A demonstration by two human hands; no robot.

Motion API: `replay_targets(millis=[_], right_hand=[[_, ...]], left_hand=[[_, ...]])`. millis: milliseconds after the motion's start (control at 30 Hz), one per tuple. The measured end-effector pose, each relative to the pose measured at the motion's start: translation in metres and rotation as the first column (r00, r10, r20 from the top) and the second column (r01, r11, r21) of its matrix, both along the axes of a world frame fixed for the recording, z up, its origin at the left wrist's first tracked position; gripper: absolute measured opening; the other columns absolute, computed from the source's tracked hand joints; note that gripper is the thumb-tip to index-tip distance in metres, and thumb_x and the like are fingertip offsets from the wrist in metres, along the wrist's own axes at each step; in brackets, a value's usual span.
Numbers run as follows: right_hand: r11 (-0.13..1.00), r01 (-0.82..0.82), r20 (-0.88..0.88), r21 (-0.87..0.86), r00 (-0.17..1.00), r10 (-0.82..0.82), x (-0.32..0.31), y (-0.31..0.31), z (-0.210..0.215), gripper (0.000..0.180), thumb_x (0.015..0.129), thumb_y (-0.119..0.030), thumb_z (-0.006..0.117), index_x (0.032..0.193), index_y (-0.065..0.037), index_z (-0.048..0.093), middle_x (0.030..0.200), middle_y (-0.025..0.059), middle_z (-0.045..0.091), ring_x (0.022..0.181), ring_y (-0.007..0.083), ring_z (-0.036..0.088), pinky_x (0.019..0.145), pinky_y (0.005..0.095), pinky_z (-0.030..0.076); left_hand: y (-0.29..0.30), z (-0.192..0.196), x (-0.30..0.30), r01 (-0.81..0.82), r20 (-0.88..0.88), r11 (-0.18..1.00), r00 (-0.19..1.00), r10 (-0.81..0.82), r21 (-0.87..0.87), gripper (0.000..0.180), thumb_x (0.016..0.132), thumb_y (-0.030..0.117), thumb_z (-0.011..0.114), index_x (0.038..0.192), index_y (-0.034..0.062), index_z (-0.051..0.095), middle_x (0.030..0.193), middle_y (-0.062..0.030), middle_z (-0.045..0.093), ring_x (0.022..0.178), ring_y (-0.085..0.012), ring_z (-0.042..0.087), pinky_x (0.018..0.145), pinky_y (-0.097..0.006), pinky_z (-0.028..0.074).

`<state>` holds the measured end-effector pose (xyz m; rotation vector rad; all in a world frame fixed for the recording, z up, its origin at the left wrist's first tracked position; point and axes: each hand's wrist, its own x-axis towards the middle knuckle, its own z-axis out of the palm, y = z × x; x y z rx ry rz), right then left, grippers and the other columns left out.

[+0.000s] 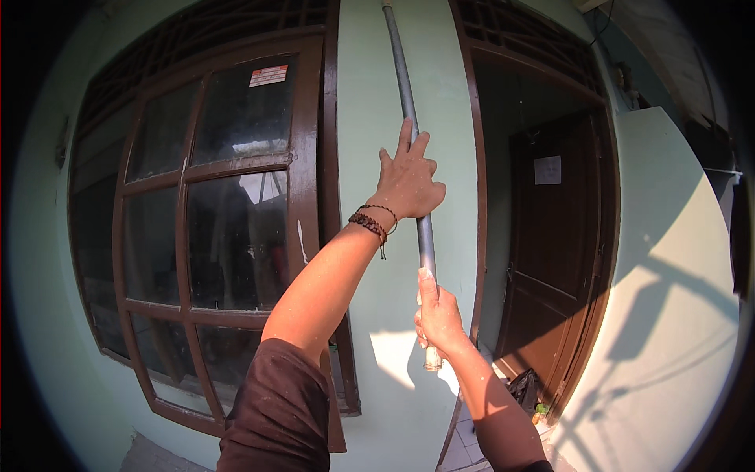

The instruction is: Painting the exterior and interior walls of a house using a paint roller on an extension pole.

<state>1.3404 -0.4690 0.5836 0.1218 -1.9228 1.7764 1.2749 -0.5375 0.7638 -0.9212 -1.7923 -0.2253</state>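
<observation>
grey metal makes up the long pole, which stands nearly upright against the pale green wall between a brown-framed window and a dark doorway. the left hand is raised high with the arm stretched out, wearing beaded bracelets at the wrist; its palm lies against the pole with the fingers pointing up along it and the thumb hooked round the right side, so it grips loosely rather than in a tight fist. the right hand is lower, clenched around the pole near its bottom end, thumb laid up the shaft. just below that fist the pole's pale end cap sticks out, hanging free above the floor. the pole's top runs out of the upper edge of the view, so its full length and whatever it reaches cannot be seen. open room lies to the right, where the brown door stands inside its frame and a sunlit wall carries shadows. a small dark object sits low by the door sill, too small to make out. the window panes are dusty and reflective, hiding the room behind them. a dark sleeve covers the left upper arm at the lower edge.
</observation>
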Motion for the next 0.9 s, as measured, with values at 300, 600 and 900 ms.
replay_targets(millis=[300,600,900], right_hand=[[0.995,0.084,0.081,0.046,0.993,-0.087,0.072,0.012,-0.233,0.044,0.097,-0.037,0.043,0.076,0.001,0.052,0.052,0.0059,0.047,0.046,0.0151,0.05,0.045,0.0322,0.041],[0.883,0.219,-0.096,0.416,0.976,-0.197,0.184,0.016,-0.399,0.035,0.094,-0.034,0.044,0.091,-0.002,0.06,0.064,0.0114,0.055,0.056,0.0227,0.054,0.052,0.0374,0.044],[0.987,-0.045,0.28,0.154,0.96,0.0,0.238,-0.011,-0.428,0.036,0.098,-0.034,0.039,0.087,-0.002,0.053,0.056,0.0066,0.046,0.05,0.018,0.045,0.048,0.0379,0.037]], left_hand=[[-0.001,-0.207,0.06,0.241,0.053,0.968,0.968,-0.244,0.063,0.018,0.059,0.014,0.06,0.064,-0.0031,0.059,0.138,-0.024,0.036,0.138,-0.0463,0.009,0.1,-0.06,0.033],[-0.012,-0.32,0.158,0.441,0.298,0.886,0.835,-0.463,0.143,0.018,0.059,0.008,0.062,0.068,-0.008,0.06,0.136,-0.0271,0.036,0.132,-0.0557,0.014,0.091,-0.048,0.048],[-0.031,-0.371,0.189,0.423,0.376,0.892,0.809,-0.452,0.161,0.022,0.061,0.009,0.062,0.073,-0.009,0.057,0.137,-0.028,0.033,0.129,-0.0597,0.017,0.092,-0.053,0.045]])
